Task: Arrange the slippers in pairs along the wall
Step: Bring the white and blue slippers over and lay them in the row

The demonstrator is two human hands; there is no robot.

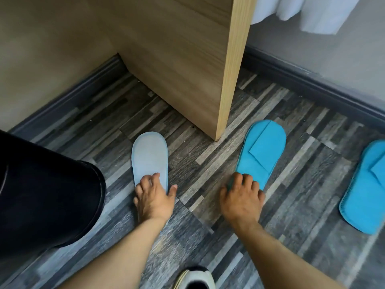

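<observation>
Hands (155,198) (241,200) palm-down (fingers spread) on pale slipper (149,157) and blue slipper (263,152).

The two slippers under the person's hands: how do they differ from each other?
The pale slipper under the left hand is whitish-blue and shows a plain flat face with no strap; the bright blue slipper under the right hand is turquoise with its strap on top. The pale one lies left of the wooden panel, the blue one right. Both lie flat, held at the near end.
</observation>
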